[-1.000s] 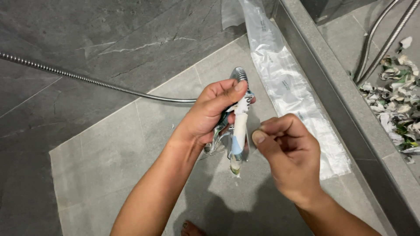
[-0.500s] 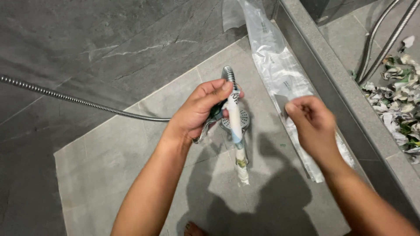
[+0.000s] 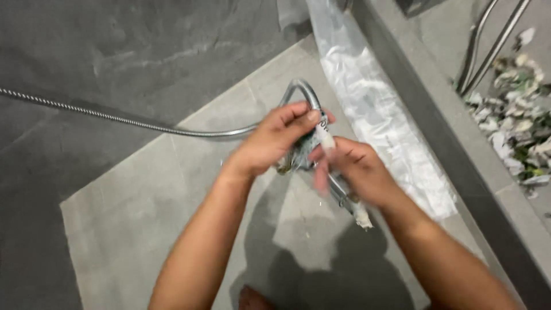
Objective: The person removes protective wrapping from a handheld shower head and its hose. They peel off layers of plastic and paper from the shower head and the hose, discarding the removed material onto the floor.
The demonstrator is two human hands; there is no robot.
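My left hand [image 3: 275,140] grips a chrome shower head [image 3: 304,92] by its neck, held above the grey tiled floor. A strip of white wrapping [image 3: 363,215] clings to the shower head and hangs down past my right hand. My right hand [image 3: 353,169], blurred by motion, is closed on that wrapping just below the left hand. The flexible metal hose [image 3: 115,117] runs from the shower head away to the left.
A long clear plastic bag [image 3: 373,109] lies on the floor along a raised grey ledge [image 3: 436,132]. Beyond the ledge, at right, lies a heap of torn paper scraps [image 3: 519,126] beside two metal pipes [image 3: 488,40]. My toe [image 3: 252,298] shows at the bottom.
My right hand had pulled away to the right; now it is back at the shower head, closed on the wrapping. The shower head has tilted slightly.
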